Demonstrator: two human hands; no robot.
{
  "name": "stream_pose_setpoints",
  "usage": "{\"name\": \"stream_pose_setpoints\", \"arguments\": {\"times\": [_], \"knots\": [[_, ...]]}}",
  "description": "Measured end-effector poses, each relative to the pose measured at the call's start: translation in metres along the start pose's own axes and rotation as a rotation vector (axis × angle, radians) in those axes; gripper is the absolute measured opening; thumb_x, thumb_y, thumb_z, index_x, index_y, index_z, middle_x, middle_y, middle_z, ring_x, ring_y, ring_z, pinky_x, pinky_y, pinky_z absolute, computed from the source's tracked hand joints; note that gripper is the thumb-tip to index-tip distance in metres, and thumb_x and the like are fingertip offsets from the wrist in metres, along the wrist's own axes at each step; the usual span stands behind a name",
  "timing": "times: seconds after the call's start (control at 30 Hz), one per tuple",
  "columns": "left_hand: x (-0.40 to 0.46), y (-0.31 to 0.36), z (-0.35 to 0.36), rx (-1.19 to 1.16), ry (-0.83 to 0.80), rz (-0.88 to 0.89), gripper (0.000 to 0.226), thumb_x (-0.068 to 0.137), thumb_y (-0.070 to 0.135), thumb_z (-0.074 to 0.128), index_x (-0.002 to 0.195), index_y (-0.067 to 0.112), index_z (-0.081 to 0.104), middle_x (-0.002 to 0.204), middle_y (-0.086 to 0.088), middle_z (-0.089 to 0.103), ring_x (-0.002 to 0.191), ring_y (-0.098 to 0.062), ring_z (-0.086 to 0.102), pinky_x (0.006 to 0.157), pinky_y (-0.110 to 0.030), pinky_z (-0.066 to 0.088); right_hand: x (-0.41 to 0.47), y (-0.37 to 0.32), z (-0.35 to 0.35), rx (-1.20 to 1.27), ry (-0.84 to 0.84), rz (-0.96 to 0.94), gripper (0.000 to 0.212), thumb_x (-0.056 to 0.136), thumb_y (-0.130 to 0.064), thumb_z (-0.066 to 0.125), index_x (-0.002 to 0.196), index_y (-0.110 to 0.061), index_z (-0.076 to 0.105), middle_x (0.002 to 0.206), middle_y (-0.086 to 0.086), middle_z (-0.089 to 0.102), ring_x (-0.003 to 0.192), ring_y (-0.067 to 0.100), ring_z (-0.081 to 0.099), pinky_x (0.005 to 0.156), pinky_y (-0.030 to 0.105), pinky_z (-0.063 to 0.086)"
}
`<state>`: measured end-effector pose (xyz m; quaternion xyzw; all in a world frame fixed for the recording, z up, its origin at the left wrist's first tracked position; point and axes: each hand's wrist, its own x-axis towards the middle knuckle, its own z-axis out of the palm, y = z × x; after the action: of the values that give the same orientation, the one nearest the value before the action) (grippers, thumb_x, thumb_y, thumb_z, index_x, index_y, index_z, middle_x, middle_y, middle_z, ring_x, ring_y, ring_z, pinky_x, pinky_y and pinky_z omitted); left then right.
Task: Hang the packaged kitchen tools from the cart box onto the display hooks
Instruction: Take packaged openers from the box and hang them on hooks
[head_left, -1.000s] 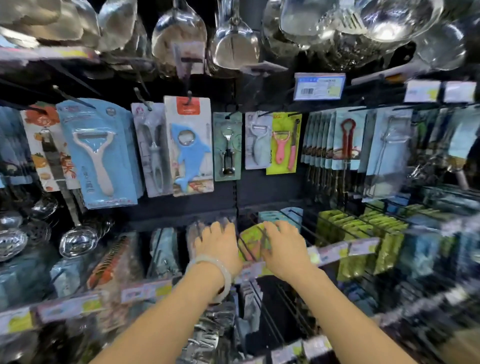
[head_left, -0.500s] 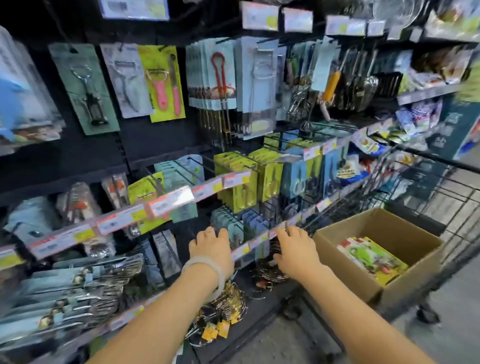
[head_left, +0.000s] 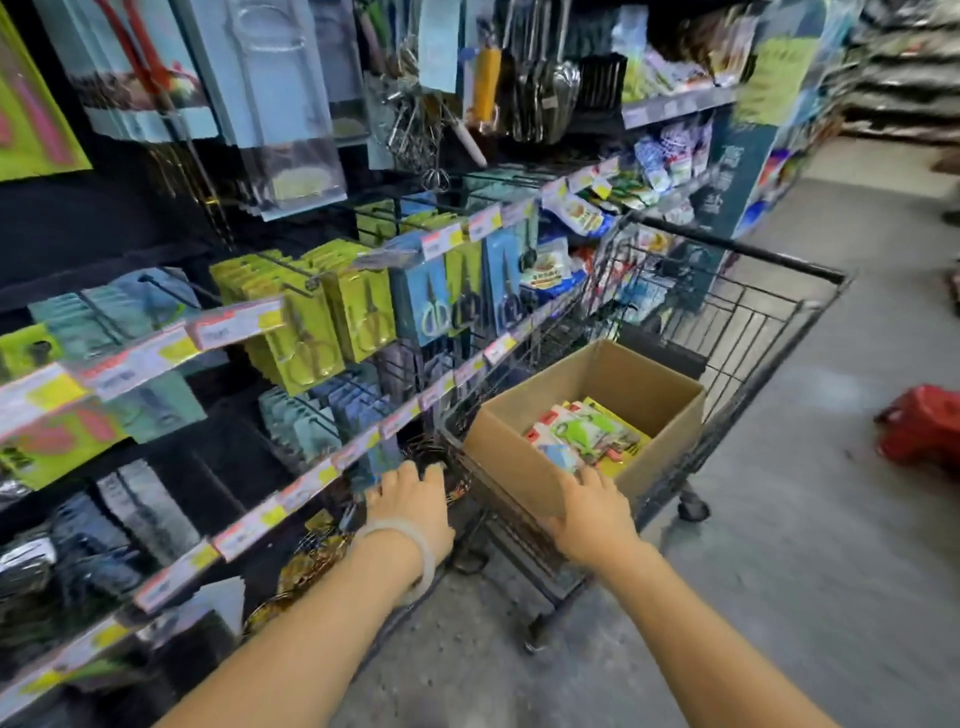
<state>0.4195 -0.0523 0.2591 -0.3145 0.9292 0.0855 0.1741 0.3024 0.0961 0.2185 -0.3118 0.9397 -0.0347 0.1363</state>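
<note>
Right hand (head_left: 589, 512) reaches over the near corner of the open brown cardboard box (head_left: 519, 462) that sits in the black wire shopping cart (head_left: 753, 322). Its fingers are loosely spread and hold nothing; the fingertips are at the box rim, and contact is hard to tell. Left hand (head_left: 413, 499), with a pale bangle on the wrist, hovers near the lower rail of price tags (head_left: 291, 496); its fingers are relaxed, slightly curled and empty.

The task items, flat carded blister packs of kitchen tools (head_left: 587, 434) in green, red, white and yellow, lie stacked loosely on the box floor, just beyond the right fingertips. None is picked up yet.

Handling judgement: the packs look light and thin. The card backing is probably stiff enough to lift by one edge, though it could bend if squeezed mid-panel. The clear plastic fronts are likely slick, so stacked packs may slide off each other. The best hold is probably a pinch on the top card edge beside the hang hole, which keeps the hole free for threading. The hang holes are not resolvable here.

The target black wire display hooks (head_left: 291, 270) on the shelving at left already carry yellow-green scissor packs (head_left: 306, 338).
</note>
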Motion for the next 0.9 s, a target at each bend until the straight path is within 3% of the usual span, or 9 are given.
{"name": "stream_pose_setpoints", "arguments": {"times": [0.3,0.6,0.9], "knots": [[0.111,0.062,0.001,0.022,-0.068,0.046,0.065,0.093,0.036,0.053,0.145,0.017,0.02,0.148,-0.012,0.023,0.136,-0.034,0.024,0.107,-0.045,0.029,0.091,0.067,0.004,0.044,-0.058,0.106,0.051,0.093,-0.026,0.052,0.139,-0.019,0.033,0.141,0.011,0.036,0.129,0.033,0.034,0.103,0.04,0.035],[0.221,0.108,-0.009,0.002,-0.108,0.031,0.063,0.091,0.035,0.056,0.143,0.015,0.025,0.149,-0.013,0.024,0.136,-0.033,0.026,0.107,-0.043,0.029,0.2,0.12,-0.004,0.008,-0.192,0.123,0.058,0.092,-0.037,0.054,0.142,-0.016,0.031,0.142,0.013,0.035,0.131,0.033,0.033,0.104,0.039,0.034],[0.284,0.138,0.007,-0.049,-0.246,-0.037,0.068,0.094,0.025,0.052,0.149,0.015,0.014,0.153,-0.014,0.015,0.14,-0.034,0.019,0.11,-0.046,0.028,0.289,0.148,0.03,0.067,-0.405,0.073,0.067,0.088,-0.041,0.058,0.142,-0.014,0.031,0.14,0.016,0.038,0.13,0.036,0.035,0.106,0.041,0.033]]}}
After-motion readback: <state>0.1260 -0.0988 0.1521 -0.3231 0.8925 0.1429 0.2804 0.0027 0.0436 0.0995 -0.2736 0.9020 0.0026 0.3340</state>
